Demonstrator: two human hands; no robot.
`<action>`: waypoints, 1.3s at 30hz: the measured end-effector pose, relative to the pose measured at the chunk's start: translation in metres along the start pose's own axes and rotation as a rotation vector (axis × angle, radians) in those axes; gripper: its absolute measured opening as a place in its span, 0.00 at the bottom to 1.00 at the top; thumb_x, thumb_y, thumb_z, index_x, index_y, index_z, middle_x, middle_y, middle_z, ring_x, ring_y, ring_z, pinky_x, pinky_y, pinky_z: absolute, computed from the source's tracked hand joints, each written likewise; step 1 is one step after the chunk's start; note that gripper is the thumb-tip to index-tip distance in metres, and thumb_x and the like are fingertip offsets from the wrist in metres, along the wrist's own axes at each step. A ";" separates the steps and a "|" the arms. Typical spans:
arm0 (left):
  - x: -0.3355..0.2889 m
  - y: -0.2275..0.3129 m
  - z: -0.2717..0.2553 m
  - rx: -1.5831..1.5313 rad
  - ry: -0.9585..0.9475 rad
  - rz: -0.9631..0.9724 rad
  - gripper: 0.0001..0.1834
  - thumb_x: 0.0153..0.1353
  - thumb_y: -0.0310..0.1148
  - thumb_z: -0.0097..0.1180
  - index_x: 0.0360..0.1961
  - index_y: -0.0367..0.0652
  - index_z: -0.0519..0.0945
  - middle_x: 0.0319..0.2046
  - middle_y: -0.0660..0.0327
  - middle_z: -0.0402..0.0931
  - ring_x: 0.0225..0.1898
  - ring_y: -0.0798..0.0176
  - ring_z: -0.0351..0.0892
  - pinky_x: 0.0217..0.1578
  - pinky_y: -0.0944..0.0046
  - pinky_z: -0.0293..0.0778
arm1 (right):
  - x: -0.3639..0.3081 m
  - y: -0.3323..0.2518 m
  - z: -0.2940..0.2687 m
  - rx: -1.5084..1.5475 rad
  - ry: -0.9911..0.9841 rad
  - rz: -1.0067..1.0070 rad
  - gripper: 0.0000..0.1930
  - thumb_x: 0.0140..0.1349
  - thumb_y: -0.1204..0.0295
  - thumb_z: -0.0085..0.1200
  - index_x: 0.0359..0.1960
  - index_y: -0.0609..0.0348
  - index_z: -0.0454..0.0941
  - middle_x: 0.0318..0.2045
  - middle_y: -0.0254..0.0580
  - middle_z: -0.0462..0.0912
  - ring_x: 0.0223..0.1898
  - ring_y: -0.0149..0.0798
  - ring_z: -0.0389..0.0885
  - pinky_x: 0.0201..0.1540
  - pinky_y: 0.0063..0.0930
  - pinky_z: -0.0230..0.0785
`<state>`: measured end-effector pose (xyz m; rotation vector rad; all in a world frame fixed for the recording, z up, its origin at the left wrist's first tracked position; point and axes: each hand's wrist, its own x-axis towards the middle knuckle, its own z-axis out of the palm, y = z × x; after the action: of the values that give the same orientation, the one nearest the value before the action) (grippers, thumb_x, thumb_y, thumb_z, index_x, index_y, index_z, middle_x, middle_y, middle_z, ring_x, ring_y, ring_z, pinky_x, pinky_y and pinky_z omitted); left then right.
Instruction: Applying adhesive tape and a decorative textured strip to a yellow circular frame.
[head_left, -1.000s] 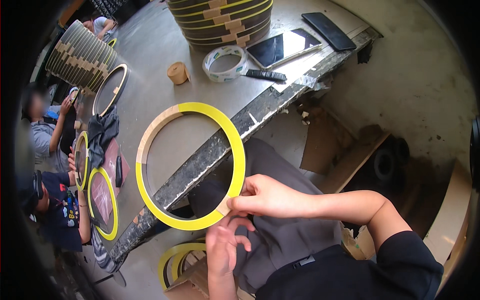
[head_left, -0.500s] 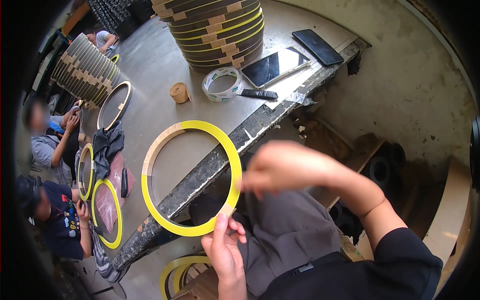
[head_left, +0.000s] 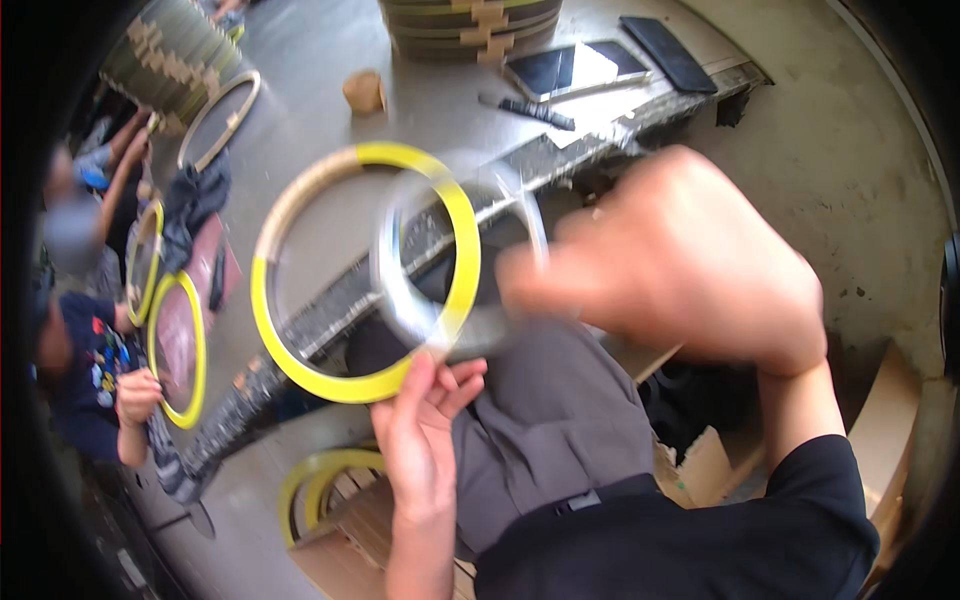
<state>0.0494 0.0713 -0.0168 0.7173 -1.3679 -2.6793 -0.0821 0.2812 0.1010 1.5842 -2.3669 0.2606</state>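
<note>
My left hand (head_left: 420, 440) pinches the lower edge of a large thin wooden hoop (head_left: 262, 310) and holds it upright over my lap. Yellow tape covers most of the hoop's rim, and a bare wood stretch shows at the upper left. My right hand (head_left: 690, 260) is raised close to the camera and blurred by motion. It grips a pale roll of tape (head_left: 388, 270), also blurred, which overlaps the hoop's right half.
On the grey table (head_left: 310, 150) lie a stack of hoops (head_left: 470, 25), two phones (head_left: 560, 70), a black cutter (head_left: 525, 110) and a small brown roll (head_left: 363, 92). At the left, other people hold yellow hoops (head_left: 175, 350). More hoops (head_left: 320, 480) rest by my knee.
My right hand left the hoop, reached to the table and came back up with the pale tape roll, which no longer lies by the phones. The hoop stays in my left hand.
</note>
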 end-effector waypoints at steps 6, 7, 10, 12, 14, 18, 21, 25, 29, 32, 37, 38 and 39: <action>0.004 0.009 0.011 -0.046 -0.011 -0.110 0.14 0.72 0.37 0.53 0.46 0.35 0.77 0.27 0.63 0.73 0.38 0.54 0.87 0.40 0.60 0.83 | -0.042 -0.065 0.022 0.121 -0.346 -0.318 0.13 0.51 0.68 0.57 0.39 0.51 0.75 0.16 0.24 0.61 0.14 0.25 0.64 0.19 0.22 0.49; 0.004 0.009 0.011 0.001 0.000 -0.088 0.14 0.71 0.38 0.53 0.47 0.37 0.78 0.28 0.64 0.74 0.35 0.58 0.86 0.36 0.63 0.82 | -0.042 -0.069 0.030 0.070 -0.337 -0.336 0.12 0.51 0.68 0.57 0.38 0.53 0.75 0.16 0.24 0.61 0.15 0.25 0.63 0.19 0.23 0.47; 0.005 0.009 0.008 0.060 0.086 -0.115 0.15 0.69 0.41 0.57 0.47 0.41 0.80 0.28 0.67 0.74 0.26 0.72 0.77 0.20 0.73 0.66 | -0.036 -0.073 0.040 -0.062 -0.311 -0.406 0.11 0.52 0.68 0.57 0.37 0.54 0.75 0.16 0.24 0.61 0.15 0.26 0.62 0.20 0.25 0.44; 0.003 0.012 0.002 0.136 0.098 -0.138 0.14 0.67 0.42 0.60 0.44 0.42 0.80 0.27 0.68 0.74 0.21 0.81 0.70 0.13 0.77 0.55 | -0.039 -0.079 0.044 -0.130 -0.287 -0.456 0.11 0.51 0.67 0.57 0.37 0.54 0.76 0.16 0.25 0.61 0.15 0.26 0.62 0.20 0.24 0.45; 0.003 0.012 -0.001 0.099 0.070 -0.158 0.14 0.66 0.41 0.60 0.43 0.42 0.80 0.26 0.68 0.73 0.20 0.81 0.67 0.13 0.78 0.53 | -0.039 -0.075 0.044 -0.011 -0.252 -0.425 0.12 0.50 0.67 0.58 0.37 0.52 0.77 0.17 0.25 0.63 0.15 0.26 0.64 0.19 0.23 0.47; 0.000 0.011 -0.006 0.085 0.118 -0.174 0.12 0.66 0.40 0.60 0.41 0.42 0.80 0.25 0.69 0.72 0.15 0.82 0.62 0.11 0.79 0.51 | -0.019 -0.035 0.060 0.535 -0.013 -0.137 0.15 0.52 0.66 0.61 0.43 0.48 0.81 0.20 0.27 0.71 0.16 0.26 0.71 0.18 0.24 0.60; 0.001 0.009 -0.006 0.051 0.073 -0.154 0.11 0.66 0.39 0.60 0.40 0.42 0.80 0.24 0.70 0.72 0.15 0.82 0.63 0.11 0.79 0.52 | -0.020 -0.035 0.074 0.872 0.017 0.152 0.15 0.61 0.65 0.62 0.50 0.48 0.83 0.24 0.30 0.79 0.18 0.30 0.76 0.20 0.26 0.65; 0.003 0.008 -0.005 0.006 0.123 -0.175 0.10 0.69 0.38 0.56 0.41 0.41 0.80 0.21 0.69 0.73 0.12 0.80 0.65 0.11 0.79 0.56 | -0.012 -0.042 0.071 1.105 -0.290 0.353 0.11 0.64 0.66 0.57 0.47 0.53 0.82 0.21 0.40 0.81 0.26 0.42 0.82 0.28 0.33 0.70; 0.006 0.008 -0.006 0.020 0.167 -0.169 0.12 0.69 0.38 0.55 0.42 0.40 0.80 0.23 0.66 0.76 0.14 0.79 0.67 0.12 0.79 0.57 | -0.011 -0.041 0.081 1.242 -0.160 0.282 0.13 0.62 0.70 0.59 0.48 0.58 0.83 0.29 0.42 0.81 0.26 0.37 0.81 0.29 0.30 0.71; 0.007 0.007 -0.015 -0.044 0.015 -0.161 0.13 0.70 0.37 0.54 0.44 0.37 0.81 0.28 0.60 0.81 0.18 0.76 0.73 0.14 0.78 0.61 | -0.007 -0.045 0.070 1.325 -0.195 0.425 0.12 0.62 0.71 0.59 0.47 0.59 0.83 0.36 0.41 0.80 0.28 0.35 0.80 0.30 0.28 0.73; 0.003 0.008 -0.005 0.022 0.077 -0.157 0.09 0.69 0.36 0.57 0.32 0.45 0.76 0.24 0.70 0.70 0.17 0.83 0.62 0.13 0.78 0.50 | -0.007 -0.045 0.074 1.360 -0.170 0.313 0.09 0.62 0.71 0.62 0.43 0.57 0.84 0.41 0.38 0.78 0.33 0.31 0.80 0.31 0.23 0.73; 0.002 0.008 -0.005 0.025 0.064 -0.175 0.09 0.69 0.37 0.57 0.32 0.46 0.76 0.25 0.71 0.70 0.18 0.83 0.62 0.13 0.78 0.51 | -0.006 -0.043 0.071 1.359 -0.202 0.331 0.08 0.62 0.72 0.62 0.42 0.57 0.84 0.41 0.37 0.78 0.34 0.30 0.80 0.30 0.23 0.72; 0.002 0.008 -0.006 0.036 0.060 -0.176 0.10 0.69 0.37 0.58 0.32 0.46 0.76 0.25 0.71 0.70 0.18 0.83 0.63 0.14 0.78 0.51 | -0.005 -0.043 0.072 1.353 -0.196 0.317 0.08 0.62 0.72 0.62 0.42 0.57 0.84 0.41 0.37 0.78 0.34 0.30 0.80 0.30 0.23 0.72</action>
<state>0.0491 0.0616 -0.0140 0.9564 -1.4041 -2.7441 -0.0499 0.2471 0.0314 1.5829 -2.6538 2.2040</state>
